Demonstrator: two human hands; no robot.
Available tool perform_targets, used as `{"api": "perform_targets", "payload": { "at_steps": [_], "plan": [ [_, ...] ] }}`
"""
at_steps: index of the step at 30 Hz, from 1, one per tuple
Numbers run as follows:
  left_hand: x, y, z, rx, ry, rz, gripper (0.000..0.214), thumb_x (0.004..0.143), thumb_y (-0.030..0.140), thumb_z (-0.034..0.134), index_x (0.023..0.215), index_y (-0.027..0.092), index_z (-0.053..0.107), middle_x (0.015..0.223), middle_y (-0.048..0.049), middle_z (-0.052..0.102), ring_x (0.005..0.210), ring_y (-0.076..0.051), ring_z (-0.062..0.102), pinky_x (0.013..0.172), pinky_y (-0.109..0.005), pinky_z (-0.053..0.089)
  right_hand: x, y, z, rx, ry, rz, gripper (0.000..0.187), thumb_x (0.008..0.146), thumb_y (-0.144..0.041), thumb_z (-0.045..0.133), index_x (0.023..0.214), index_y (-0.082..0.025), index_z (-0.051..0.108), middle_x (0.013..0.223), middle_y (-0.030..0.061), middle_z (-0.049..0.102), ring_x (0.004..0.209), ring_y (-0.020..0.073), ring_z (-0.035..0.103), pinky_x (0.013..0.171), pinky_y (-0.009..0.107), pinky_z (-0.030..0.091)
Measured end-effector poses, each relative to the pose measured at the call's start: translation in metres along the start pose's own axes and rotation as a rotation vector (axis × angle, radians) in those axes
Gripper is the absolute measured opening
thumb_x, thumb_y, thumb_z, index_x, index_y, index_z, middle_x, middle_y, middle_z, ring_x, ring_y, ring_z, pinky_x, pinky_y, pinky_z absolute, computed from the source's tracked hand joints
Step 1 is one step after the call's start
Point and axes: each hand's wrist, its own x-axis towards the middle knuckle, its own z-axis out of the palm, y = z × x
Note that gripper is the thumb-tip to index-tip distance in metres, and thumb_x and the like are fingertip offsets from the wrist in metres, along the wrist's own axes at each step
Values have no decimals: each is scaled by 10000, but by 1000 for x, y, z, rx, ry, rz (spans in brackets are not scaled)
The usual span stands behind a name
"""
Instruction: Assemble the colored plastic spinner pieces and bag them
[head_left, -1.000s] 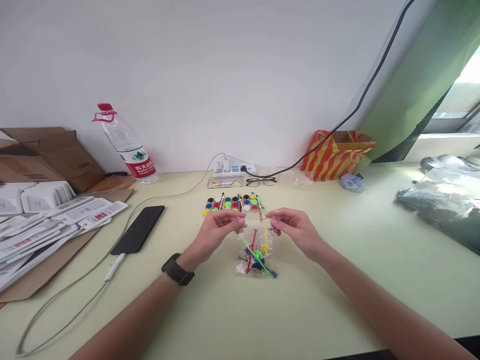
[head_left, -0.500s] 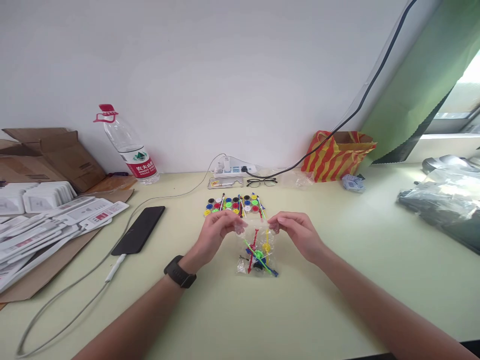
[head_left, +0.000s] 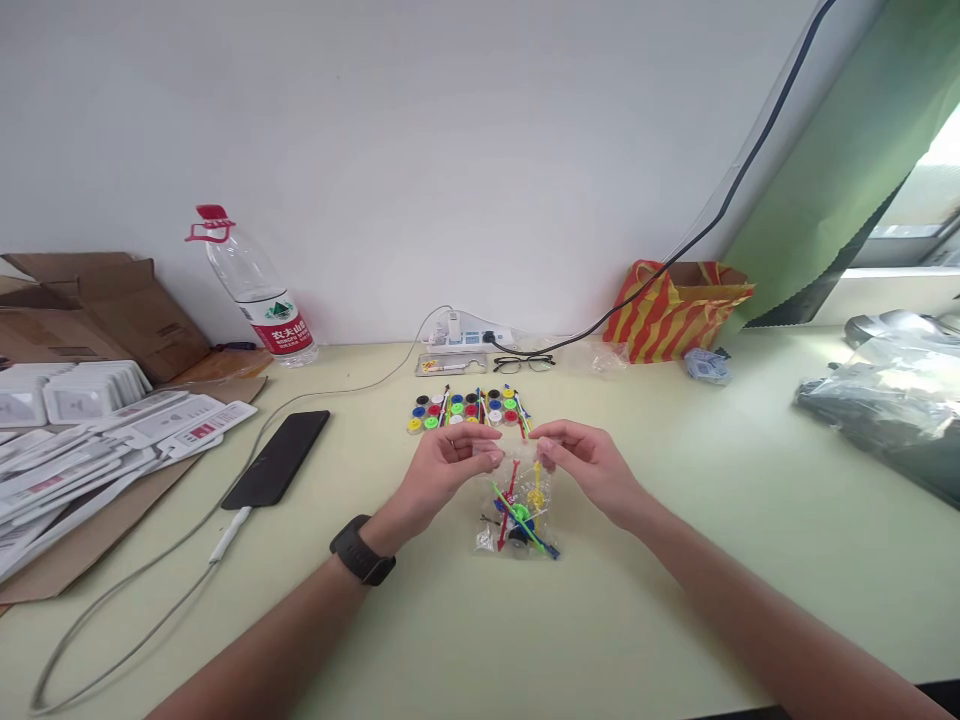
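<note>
A clear plastic bag [head_left: 484, 540] lies on the table in front of me, its top edge towards the wall. Inside it are small coloured plastic parts: a red arrow-like stick [head_left: 508, 505], a yellow piece [head_left: 535, 498], a green disc with a green stick, and blue and black pieces. My left hand [head_left: 450, 468] pinches the bag's upper left corner between thumb and fingers. At the upper right corner, my right hand [head_left: 589, 470] grips the film the same way. Just beyond the bag, several coloured discs [head_left: 471, 411] and sticks are set out in rows.
At the back stand a power strip [head_left: 465, 340], a clear case [head_left: 450, 365], glasses [head_left: 523, 364] and a striped paper bag [head_left: 675, 315]. To the left are a cabled phone [head_left: 277, 460], a water bottle [head_left: 262, 300], white packages [head_left: 112, 450] and a cardboard box [head_left: 112, 310]. Plastic-wrapped items [head_left: 892, 400] lie right.
My left fingers have shifted on the bag's top edge, the thumb now lying below the fingers. My right fingers have moved slightly left, and the bag has slid slightly towards me.
</note>
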Motion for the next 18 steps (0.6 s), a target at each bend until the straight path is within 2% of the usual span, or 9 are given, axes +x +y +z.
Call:
{"api": "perform_targets", "payload": {
  "at_steps": [4, 8, 11, 14, 18],
  "plan": [
    [-1, 3, 3, 66, -22, -2, 307, 842, 379, 832, 1062, 171, 776, 877, -71, 770, 829, -189, 707, 771, -289, 563, 0, 1, 4, -23, 3, 24, 336, 858, -520, 767, 981, -208, 782, 858, 47, 720, 775, 185, 618, 733, 343, 512],
    [-1, 3, 4, 119, -58, 34, 249, 907, 413, 761, 906, 166, 792, 799, -58, 746, 749, -165, 664, 727, -273, 536, -1, 0, 6, -31, 20, 15, 336, 844, -518, 782, 997, -219, 787, 919, 58, 750, 828, 200, 650, 766, 351, 531],
    [0, 2, 3, 130, -49, 48, 245, 894, 405, 774, 857, 164, 795, 788, -62, 751, 720, -162, 653, 697, -271, 527, 0, 1, 4, -51, 8, 24, 341, 857, -541, 762, 964, -218, 786, 880, 49, 739, 807, 197, 649, 757, 346, 531],
    [2, 0, 0, 122, -21, 41, 249, 864, 408, 803, 875, 159, 803, 792, -74, 771, 702, -171, 671, 677, -279, 536, 1, 5, 2, -64, 15, 38, 374, 864, -577, 742, 921, -209, 782, 800, 39, 714, 766, 195, 648, 725, 340, 530],
    [3, -2, -3, 114, -17, 33, 259, 849, 403, 821, 915, 154, 806, 810, -85, 788, 713, -174, 695, 682, -274, 553, 2, 7, 0, -72, 39, 30, 394, 864, -592, 737, 923, -205, 777, 812, 47, 726, 767, 200, 665, 712, 336, 530]
  ]
}}
